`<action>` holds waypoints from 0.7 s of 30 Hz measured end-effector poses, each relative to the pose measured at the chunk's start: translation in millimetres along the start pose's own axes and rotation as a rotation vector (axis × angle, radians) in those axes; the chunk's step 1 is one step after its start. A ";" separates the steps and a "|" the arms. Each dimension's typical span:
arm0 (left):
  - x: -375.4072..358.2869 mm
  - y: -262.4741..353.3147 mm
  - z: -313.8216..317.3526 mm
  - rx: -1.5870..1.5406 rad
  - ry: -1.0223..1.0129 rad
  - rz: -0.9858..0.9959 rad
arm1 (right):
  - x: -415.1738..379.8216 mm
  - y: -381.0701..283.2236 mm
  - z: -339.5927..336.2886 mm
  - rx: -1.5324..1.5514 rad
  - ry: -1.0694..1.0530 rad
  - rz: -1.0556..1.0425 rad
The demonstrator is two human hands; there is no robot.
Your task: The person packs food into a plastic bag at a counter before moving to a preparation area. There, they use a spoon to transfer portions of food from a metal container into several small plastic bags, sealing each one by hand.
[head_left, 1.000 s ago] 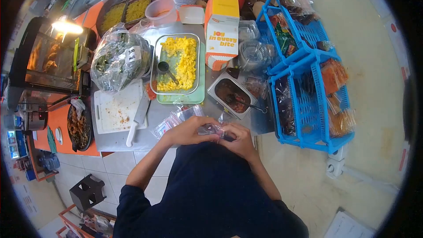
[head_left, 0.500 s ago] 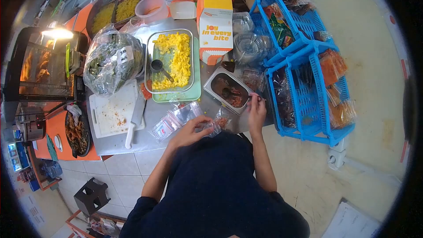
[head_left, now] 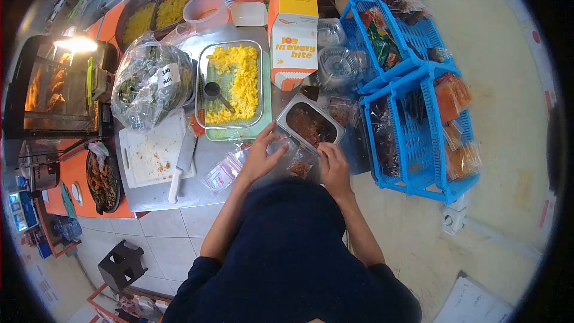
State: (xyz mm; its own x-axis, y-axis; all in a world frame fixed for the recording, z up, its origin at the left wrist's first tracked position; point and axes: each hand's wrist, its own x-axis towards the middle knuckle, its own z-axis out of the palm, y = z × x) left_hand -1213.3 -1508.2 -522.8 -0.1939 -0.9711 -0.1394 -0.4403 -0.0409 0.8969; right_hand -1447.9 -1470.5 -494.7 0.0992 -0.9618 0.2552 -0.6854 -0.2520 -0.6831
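The left hand (head_left: 261, 158) is near the front edge of the worktop (head_left: 206, 158), its thumb and fingers spread apart beside the metal pan (head_left: 326, 111). The right hand (head_left: 333, 170) is at the pan's near rim with its fingers curled together; whether they pinch anything I cannot tell. The pan, with dark reddish food in it, sits by the worktop's right-hand end. Between the hands, close to the front edge, lies a small clear bag (head_left: 299, 169) with reddish bits inside; flat clear packets (head_left: 220, 173) lie to the left. Working well here likely means small, low movements over the rim — the bag seems thin and light, so a brushing wrist could drag it. A gentle left-hand touch would probably steady either one — no squeezing — and dry fingers should cling less to the plastic.
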 end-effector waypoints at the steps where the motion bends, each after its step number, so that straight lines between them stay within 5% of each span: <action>1: 3.6 -1.2 0.5 0.004 -0.022 0.002 | -0.6 0.0 3.9 0.000 0.000 0.003; 6: 10.9 -1.5 -5.6 0.030 -0.080 -0.007 | 7.6 11.7 23.3 0.373 0.248 0.418; 15: 8.0 4.3 -6.1 0.058 -0.103 -0.015 | 13.5 39.2 27.5 0.966 0.401 0.573; 19: 5.6 11.2 -4.9 0.132 -0.082 0.024 | 6.4 19.2 5.0 0.649 0.301 0.339; 21: 4.3 13.2 -4.5 0.141 -0.087 0.026 | 4.1 14.7 -12.9 0.050 0.101 -0.053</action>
State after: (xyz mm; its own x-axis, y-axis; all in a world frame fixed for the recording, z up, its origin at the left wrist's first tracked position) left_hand -1216.0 -1513.9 -509.7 -0.2792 -0.9470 -0.1586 -0.5517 0.0230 0.8338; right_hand -1466.9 -1476.7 -494.8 0.0596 -0.9320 0.3576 -0.6443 -0.3096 -0.6993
